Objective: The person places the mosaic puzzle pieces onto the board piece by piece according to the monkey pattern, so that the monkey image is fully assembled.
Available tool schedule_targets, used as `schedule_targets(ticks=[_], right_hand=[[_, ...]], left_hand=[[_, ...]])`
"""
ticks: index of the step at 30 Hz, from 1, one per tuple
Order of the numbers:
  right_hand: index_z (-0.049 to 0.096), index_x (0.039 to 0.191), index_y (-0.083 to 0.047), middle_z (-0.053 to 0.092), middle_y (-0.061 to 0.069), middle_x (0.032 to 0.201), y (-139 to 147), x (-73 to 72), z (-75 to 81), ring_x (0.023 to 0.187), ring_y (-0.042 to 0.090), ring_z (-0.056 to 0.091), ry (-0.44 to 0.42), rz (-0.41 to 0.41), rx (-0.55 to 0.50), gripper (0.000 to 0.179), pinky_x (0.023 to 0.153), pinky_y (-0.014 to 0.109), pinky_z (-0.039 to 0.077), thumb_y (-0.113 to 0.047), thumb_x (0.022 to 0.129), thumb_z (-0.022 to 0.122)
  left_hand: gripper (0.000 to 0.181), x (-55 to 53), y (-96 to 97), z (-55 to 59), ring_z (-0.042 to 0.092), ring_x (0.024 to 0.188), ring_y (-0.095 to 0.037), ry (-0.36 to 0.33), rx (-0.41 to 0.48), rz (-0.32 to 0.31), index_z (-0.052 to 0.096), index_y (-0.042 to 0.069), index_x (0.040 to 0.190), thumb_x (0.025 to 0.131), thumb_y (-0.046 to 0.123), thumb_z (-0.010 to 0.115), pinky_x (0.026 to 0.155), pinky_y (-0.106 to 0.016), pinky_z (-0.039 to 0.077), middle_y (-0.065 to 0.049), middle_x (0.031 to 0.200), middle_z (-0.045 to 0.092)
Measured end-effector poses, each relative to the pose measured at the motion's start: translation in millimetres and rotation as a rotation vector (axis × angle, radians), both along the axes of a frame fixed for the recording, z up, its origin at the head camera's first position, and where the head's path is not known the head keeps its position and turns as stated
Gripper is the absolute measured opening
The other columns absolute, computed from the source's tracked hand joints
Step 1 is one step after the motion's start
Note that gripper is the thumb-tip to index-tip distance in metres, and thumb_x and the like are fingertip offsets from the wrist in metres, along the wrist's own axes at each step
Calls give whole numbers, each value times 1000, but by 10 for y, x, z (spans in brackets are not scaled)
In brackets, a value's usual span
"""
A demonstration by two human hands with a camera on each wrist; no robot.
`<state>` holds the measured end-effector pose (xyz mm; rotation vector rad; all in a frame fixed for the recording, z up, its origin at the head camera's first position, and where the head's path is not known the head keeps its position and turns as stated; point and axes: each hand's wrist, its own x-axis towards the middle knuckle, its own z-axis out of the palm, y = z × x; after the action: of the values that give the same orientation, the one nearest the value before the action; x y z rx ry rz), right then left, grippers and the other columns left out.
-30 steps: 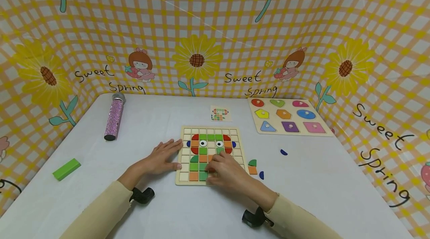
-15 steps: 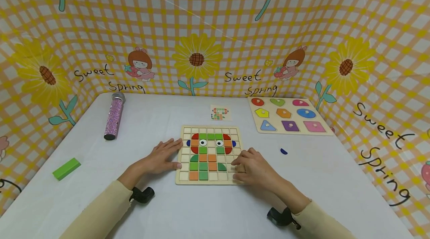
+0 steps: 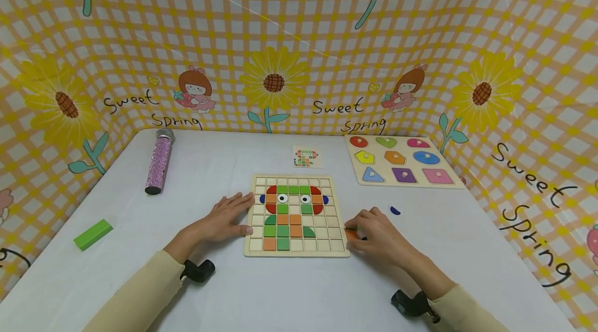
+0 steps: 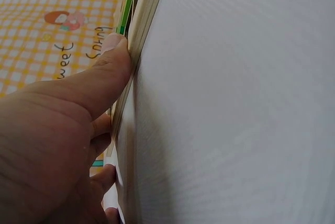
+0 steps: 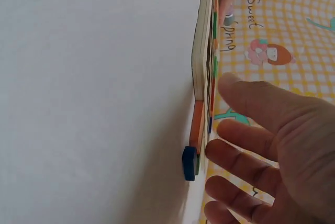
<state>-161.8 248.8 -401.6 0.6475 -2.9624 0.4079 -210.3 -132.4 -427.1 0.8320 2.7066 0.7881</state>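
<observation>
A wooden grid board (image 3: 322, 245) holds colored tiles forming a figure with two round eye pieces (image 3: 305, 199). My left hand (image 3: 219, 220) rests at its left edge, thumb and fingertips touching the side. Right of the board, my right hand (image 3: 380, 236) hovers over loose pieces with loosely bent fingers. An orange square tile (image 3: 351, 235) shows beside its fingertips. In the right wrist view, that orange tile lies against the board, with a blue half-round piece (image 5: 189, 164) and a sliver of green next to it. No piece is seen between the fingers there.
Another blue half-round piece (image 3: 395, 210) lies beyond my right hand. Behind the board is a small picture card (image 3: 307, 156). A shape puzzle board (image 3: 404, 179) stands back right. On the left are a glittery microphone (image 3: 159, 163) and a green block (image 3: 93, 235).
My right hand has moved right, off the board to the loose pieces, uncovering a green quarter-round tile in the lower grid. The left hand stays put.
</observation>
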Motion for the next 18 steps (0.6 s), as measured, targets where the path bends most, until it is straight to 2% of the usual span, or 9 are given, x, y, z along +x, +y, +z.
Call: schedule_targets(ticks=[10, 18], right_hand=[[72, 98, -13, 66, 1, 103, 86, -35, -42, 91, 17, 46, 49, -39, 12, 32, 78, 34, 40, -25, 70, 82], [74, 89, -20, 60, -3, 91, 124, -53, -82, 87, 16, 43, 75, -20, 29, 25, 75, 32, 37, -29, 68, 83]], left_hand=[[77, -10, 2, -1, 14, 145, -39, -4, -2, 3, 27, 6, 149, 89, 37, 63, 115, -63, 6, -12, 157, 23], [77, -10, 1, -11, 13, 146, -39, -11, -7, 7, 27, 6, 149, 89, 38, 63, 115, -62, 6, -12, 158, 22]])
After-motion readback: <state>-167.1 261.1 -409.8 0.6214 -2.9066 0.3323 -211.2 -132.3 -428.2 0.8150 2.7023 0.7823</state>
